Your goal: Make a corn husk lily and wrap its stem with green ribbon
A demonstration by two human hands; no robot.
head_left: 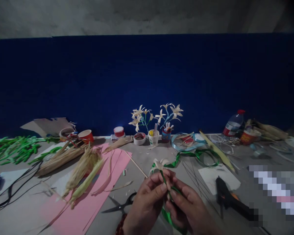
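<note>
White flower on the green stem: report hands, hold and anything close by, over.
Left hand and right hand pinching thin green stem. White, narrow-petalled flower at its top. Black-handled metal scissors partly hidden by left hand.

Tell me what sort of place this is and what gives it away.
Probably a handicraft workspace: a pale, handmade-looking flower is held up by its green stem, scissors lie on the table, and what looks like a glue gun lies to the right.
</note>
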